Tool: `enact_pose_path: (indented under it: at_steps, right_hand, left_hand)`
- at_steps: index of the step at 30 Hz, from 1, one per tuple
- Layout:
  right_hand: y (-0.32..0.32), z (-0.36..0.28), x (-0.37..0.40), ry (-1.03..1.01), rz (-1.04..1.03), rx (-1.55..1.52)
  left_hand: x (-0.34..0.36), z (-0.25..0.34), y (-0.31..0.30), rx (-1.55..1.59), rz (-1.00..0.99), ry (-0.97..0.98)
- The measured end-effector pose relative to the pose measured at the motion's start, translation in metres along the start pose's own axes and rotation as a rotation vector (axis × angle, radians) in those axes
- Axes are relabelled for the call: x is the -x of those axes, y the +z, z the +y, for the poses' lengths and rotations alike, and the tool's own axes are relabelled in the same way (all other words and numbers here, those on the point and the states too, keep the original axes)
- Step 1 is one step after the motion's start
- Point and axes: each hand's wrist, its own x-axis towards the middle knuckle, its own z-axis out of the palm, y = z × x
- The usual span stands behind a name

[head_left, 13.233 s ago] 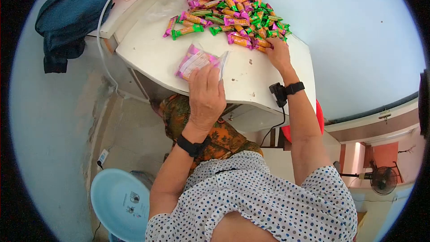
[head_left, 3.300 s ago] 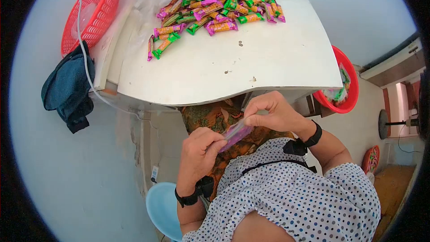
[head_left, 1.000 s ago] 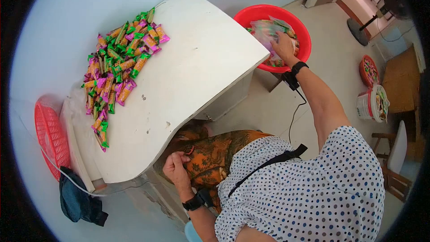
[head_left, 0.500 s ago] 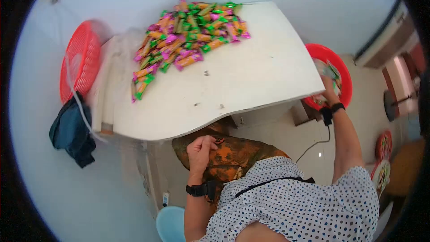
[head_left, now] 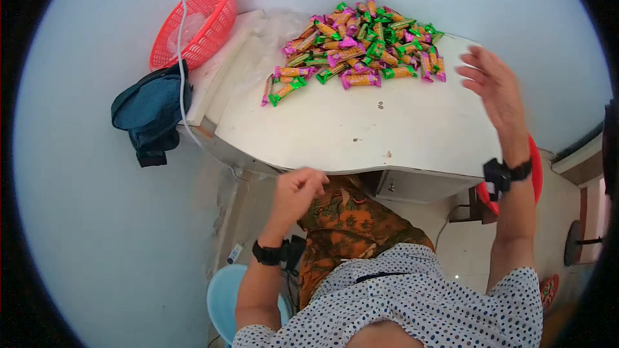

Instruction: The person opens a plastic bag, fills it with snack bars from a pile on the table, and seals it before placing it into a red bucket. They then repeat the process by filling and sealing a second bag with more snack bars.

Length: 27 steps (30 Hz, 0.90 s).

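A heap of small wrapped snack packets, with green or purple ends and orange middles, lies at the back of the white table. My right hand is raised over the table's right side, just right of the heap. Its fingers are spread apart and nothing shows in them. Near the table's front edge, above my lap, my left hand is loosely closed with its fingers curled in. I see nothing held there. A red basin stands low on the right, partly hidden behind my right forearm.
A red plastic basket leans against the wall at the left, above a dark blue cloth bag. A white cable hangs past both. On the floor at lower left is a light blue basin. Below the table is a cabinet.
My right hand has come up out of the red basin and opened above the table's right side. My left hand has risen toward the table edge. The whole view has shifted.
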Motion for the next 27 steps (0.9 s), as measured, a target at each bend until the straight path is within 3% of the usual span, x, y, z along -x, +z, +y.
enact_pose_path:
  at_steps: [4,8,11,17,19,21,24,27]
  right_hand:
    - [0.069,0.048,-0.056,0.235,-0.278,-0.433]
    - [0.111,0.096,-0.090,0.396,-0.377,-0.674]
    - [0.125,0.122,-0.099,0.548,-0.465,-0.826]
    - [0.130,0.140,-0.095,0.574,-0.547,-0.742]
    - [0.131,0.140,-0.089,0.580,-0.588,-0.738]
    - [0.137,0.138,-0.088,0.561,-0.641,-0.723]
    - [0.138,0.139,-0.086,0.552,-0.646,-0.712]
    - [0.136,0.139,-0.086,0.521,-0.629,-0.671]
  left_hand:
    - [-0.040,0.008,-0.043,-0.184,0.206,0.024]
    - [-0.080,0.003,-0.085,-0.178,0.456,0.001]
    - [-0.107,-0.012,-0.115,-0.409,0.540,0.033]
    - [-0.161,-0.053,-0.156,-1.001,0.635,0.428]
    - [-0.172,-0.055,-0.154,-1.067,0.680,0.466]
    - [-0.184,-0.050,-0.152,-0.984,0.745,0.367]
    - [-0.195,-0.040,-0.154,-0.902,0.614,-0.030]
    - [-0.194,-0.047,-0.155,-0.800,0.789,0.154]
